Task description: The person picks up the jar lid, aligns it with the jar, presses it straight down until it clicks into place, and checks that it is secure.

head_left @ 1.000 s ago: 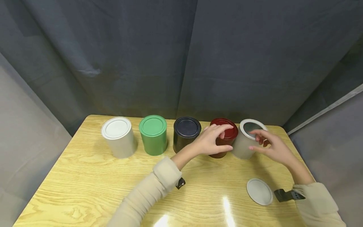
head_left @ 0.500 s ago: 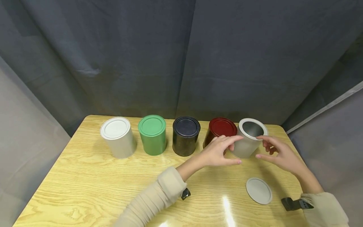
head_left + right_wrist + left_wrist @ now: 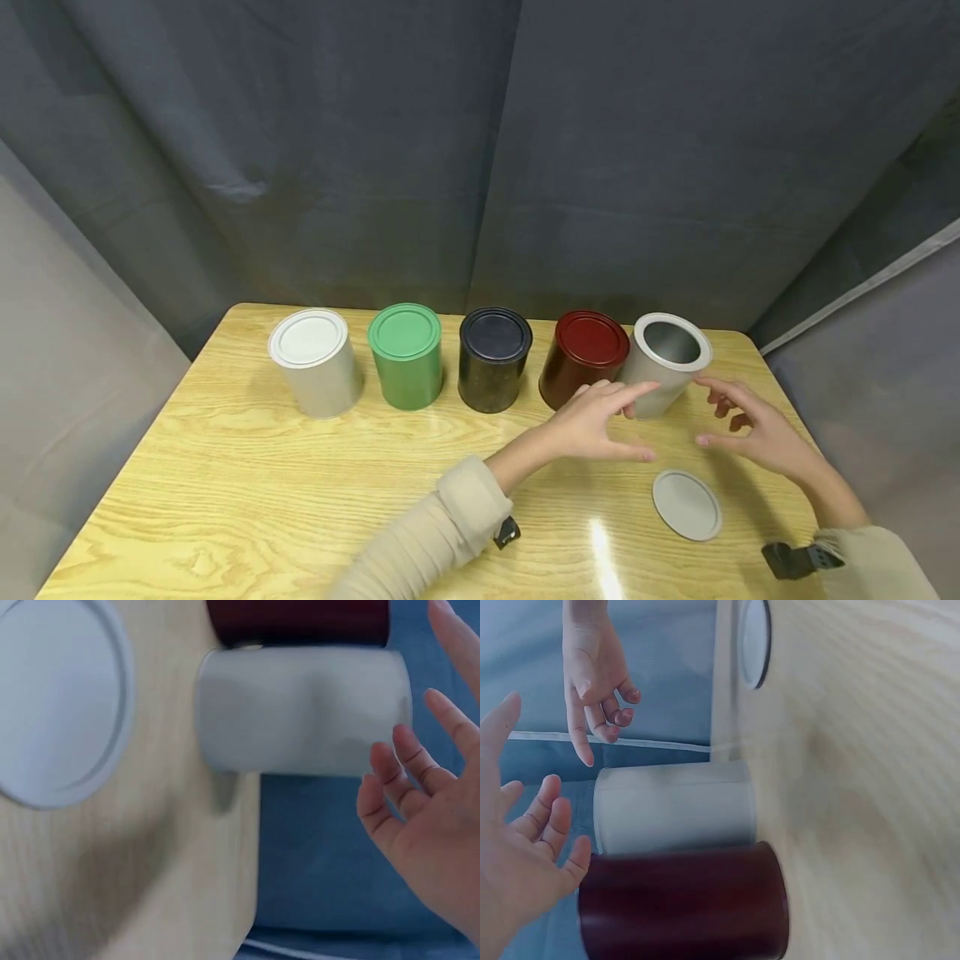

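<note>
An uncovered light grey can (image 3: pixel 651 385) stands at the right end of a row, its dark inside showing. Its round grey lid (image 3: pixel 686 505) lies flat on the table nearer the person. My left hand (image 3: pixel 596 421) is in front of the dark red can (image 3: pixel 577 375), thumb and index finger spread wide with nothing between them. Over the table to the right of the grey can is my right hand (image 3: pixel 757 429), also holding nothing, its other fingers loosely bent. In the right wrist view the lid (image 3: pixel 60 705) and the grey can (image 3: pixel 300 712) appear beside the hand.
Farther left in the row stand a white can (image 3: pixel 315 367), a green can (image 3: pixel 407 358) and a black can (image 3: pixel 492 362), all lidded. Dark curtains (image 3: pixel 360 167) hang behind the wooden table (image 3: pixel 225 492), and grey panels flank it.
Both hands have drawn back toward the person and drifted right, away from the red and grey cans, uncovering their tops. The cans and the lid have stayed in place.
</note>
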The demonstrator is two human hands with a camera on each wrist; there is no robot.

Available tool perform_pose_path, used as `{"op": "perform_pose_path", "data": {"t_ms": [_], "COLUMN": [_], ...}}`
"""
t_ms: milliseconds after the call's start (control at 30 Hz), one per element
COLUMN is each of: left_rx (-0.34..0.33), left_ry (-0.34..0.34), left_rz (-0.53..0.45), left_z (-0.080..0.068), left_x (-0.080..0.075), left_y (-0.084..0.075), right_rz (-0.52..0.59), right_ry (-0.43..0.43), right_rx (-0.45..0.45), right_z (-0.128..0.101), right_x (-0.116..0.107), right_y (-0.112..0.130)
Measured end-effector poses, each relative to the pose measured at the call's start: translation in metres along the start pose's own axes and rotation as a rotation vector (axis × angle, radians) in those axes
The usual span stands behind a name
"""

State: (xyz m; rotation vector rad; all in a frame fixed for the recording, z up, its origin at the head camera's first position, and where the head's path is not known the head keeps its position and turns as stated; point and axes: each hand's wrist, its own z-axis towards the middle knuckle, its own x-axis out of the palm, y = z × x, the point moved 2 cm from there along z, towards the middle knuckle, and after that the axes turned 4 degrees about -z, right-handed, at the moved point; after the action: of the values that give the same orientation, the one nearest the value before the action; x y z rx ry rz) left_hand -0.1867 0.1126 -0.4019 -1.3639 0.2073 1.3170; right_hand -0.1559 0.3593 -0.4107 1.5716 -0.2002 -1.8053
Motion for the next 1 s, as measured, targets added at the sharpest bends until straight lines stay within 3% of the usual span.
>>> {"op": "perform_pose_path", "data": {"t_ms": [167, 433, 733, 1000], "left_rx": [-0.040, -0.085, -0.124, -0.171], "left_ry": [0.067, 0.117, 0.160, 0.201], "left_rz": [0.029, 0.081, 0.131, 0.198], "left_z": [0.003, 0.009, 0.013, 0.014], "left_x": [0.020, 0.046, 0.070, 0.084], "left_y": [0.003, 0.008, 0.017, 0.021], "right_rz": [0.033, 0.015, 0.030, 0.041], "right_ry": [0.083, 0.174, 0.215, 0.243], "right_rx": [0.039, 0.103, 0.138, 0.105], "right_z": [-0.011, -0.025, -0.040, -0.056], "right_x": [0.009, 0.018, 0.027, 0.033], "right_y": [-0.015, -0.033, -0.049, -0.059]}}
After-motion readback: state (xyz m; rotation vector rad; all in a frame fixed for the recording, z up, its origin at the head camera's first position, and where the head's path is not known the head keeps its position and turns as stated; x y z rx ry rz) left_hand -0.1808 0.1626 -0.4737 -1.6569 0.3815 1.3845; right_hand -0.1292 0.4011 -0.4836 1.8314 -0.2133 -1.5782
